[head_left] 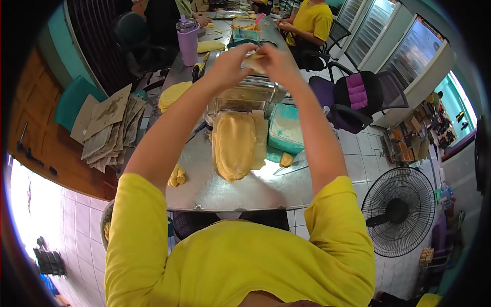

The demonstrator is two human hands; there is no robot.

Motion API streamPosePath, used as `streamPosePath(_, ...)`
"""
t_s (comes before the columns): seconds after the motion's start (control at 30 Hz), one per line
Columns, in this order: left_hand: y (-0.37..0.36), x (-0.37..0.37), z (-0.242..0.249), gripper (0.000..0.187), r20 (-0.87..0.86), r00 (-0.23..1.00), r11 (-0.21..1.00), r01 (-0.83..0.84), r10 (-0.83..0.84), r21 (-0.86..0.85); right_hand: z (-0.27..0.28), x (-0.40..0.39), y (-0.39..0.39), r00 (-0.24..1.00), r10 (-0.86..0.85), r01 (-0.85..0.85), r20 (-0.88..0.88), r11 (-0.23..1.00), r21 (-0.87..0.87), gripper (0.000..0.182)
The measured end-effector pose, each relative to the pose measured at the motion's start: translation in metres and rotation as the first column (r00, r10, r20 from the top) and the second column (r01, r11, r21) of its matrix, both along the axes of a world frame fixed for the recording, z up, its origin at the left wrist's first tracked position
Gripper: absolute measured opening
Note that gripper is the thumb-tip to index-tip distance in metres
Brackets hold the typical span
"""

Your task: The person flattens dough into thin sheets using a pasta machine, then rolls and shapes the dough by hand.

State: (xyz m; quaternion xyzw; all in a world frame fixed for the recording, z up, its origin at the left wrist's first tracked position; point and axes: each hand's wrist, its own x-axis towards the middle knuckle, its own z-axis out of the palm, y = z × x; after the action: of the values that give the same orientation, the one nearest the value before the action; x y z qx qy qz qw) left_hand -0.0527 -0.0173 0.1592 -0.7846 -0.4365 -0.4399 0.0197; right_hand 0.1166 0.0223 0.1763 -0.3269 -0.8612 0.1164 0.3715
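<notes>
My left hand point(228, 66) and my right hand point(277, 65) are raised close together over a metal dough roller point(245, 95). Between their bent fingers is a pale piece of dough point(254, 62), partly covered by the fingers. In front of the roller lies a stack of flat, oblong dough sheets point(234, 146) on brown paper. A teal tub of white powder point(287, 128) stands right of the stack, below my right forearm. Near it sit a small dough lump point(286, 160) and a blade point(291, 171). More dough pieces point(177, 176) rest at the left edge.
A purple tumbler point(188, 43) and a flattened dough piece point(175, 95) are on the table's left side. Stacked cardboard sheets point(110, 125) lie further left. A fan point(398, 211) and an office chair point(353, 97) stand right. A co-worker in yellow point(313, 23) sits beyond.
</notes>
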Motion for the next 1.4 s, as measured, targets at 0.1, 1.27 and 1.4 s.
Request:
streamPosePath(0.1,0.036,-0.021,-0.029,0.038,-0.025,1.0,0.937,-0.003,-0.007,-0.351,-0.04,-0.031,0.036,0.985,0.154,-0.151,0.078,0.988,-0.041,0.024)
streamPosePath(1.27,0.052,-0.033,-0.028,0.014,-0.427,0.904,0.935,-0.158,0.007,-0.319,-0.047,-0.023,0.052,0.925,0.076,-0.071,0.373,0.997,-0.028,0.02)
streamPosePath(1.4,0.047,-0.034,-0.032,0.014,-0.446,0.894,0.945,-0.174,0.034,-0.276,-0.046,-0.025,0.045,0.899,-0.016,0.013,0.438,1.0,0.011,0.023)
